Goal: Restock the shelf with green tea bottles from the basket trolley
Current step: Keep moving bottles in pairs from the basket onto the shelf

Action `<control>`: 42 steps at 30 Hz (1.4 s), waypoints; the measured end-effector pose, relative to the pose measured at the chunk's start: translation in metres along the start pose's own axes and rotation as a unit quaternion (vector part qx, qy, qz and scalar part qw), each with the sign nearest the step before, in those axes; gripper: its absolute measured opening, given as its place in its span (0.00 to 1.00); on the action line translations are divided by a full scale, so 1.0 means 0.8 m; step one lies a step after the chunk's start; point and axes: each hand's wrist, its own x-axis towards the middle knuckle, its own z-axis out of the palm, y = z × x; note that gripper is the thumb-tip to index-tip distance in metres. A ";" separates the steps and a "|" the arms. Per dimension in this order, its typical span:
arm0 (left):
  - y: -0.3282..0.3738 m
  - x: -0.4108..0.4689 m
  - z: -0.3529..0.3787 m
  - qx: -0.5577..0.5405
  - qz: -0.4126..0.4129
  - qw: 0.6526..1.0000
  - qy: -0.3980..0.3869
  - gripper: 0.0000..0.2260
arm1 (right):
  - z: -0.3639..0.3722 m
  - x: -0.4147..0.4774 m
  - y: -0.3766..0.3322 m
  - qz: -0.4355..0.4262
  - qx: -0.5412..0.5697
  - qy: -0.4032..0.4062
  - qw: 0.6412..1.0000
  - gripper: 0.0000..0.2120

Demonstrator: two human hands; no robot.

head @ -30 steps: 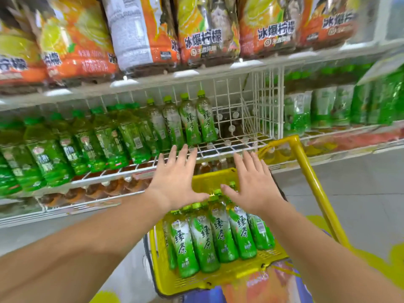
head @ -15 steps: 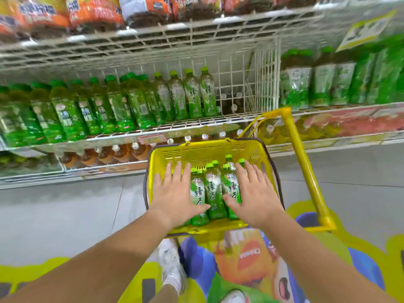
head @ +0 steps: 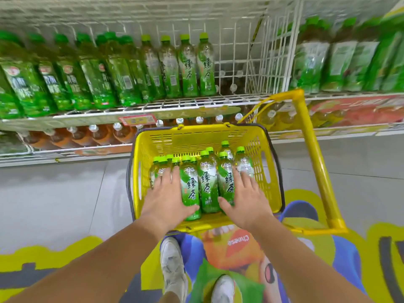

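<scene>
A yellow basket trolley (head: 196, 136) stands on the floor below the white wire shelf (head: 175, 103). Several green tea bottles (head: 207, 184) with green caps lie in it, caps towards the shelf. My left hand (head: 168, 200) rests flat on the bottles at the left of the pile, fingers spread. Flat on the bottles at the right lies my right hand (head: 247, 200). Neither hand has closed around a bottle. On the shelf stands a row of matching green tea bottles (head: 196, 66), with a bare stretch of wire (head: 238, 68) to their right.
The trolley's yellow handle (head: 310, 154) rises at the right. Other green drinks (head: 65, 82) fill the shelf's left side and a right-hand section (head: 341, 62) behind a wire divider. Brown tea bottles (head: 98, 134) sit on the lower shelf. My shoes (head: 172, 267) stand on a coloured floor sticker.
The view has tilted down from the shelf to the basket. Both hands have come down from above the basket to lie on the bottles.
</scene>
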 end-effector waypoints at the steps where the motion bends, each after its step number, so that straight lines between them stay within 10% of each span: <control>1: 0.003 0.004 0.005 -0.007 0.000 1.000 -0.003 0.55 | 0.005 0.005 0.002 0.008 0.006 -0.007 1.000 0.43; 13: 0.032 0.036 0.062 -0.109 -0.117 0.985 -0.060 0.52 | 0.038 0.043 0.031 0.050 0.109 -0.069 0.990 0.39; 22: 0.039 0.066 0.084 -0.183 -0.273 0.941 -0.075 0.23 | 0.061 0.089 0.051 0.157 0.194 -0.152 0.957 0.21; 42: 0.038 0.076 0.098 -0.237 -0.257 0.933 -0.081 0.26 | 0.059 0.116 0.050 0.228 0.293 -0.152 0.916 0.25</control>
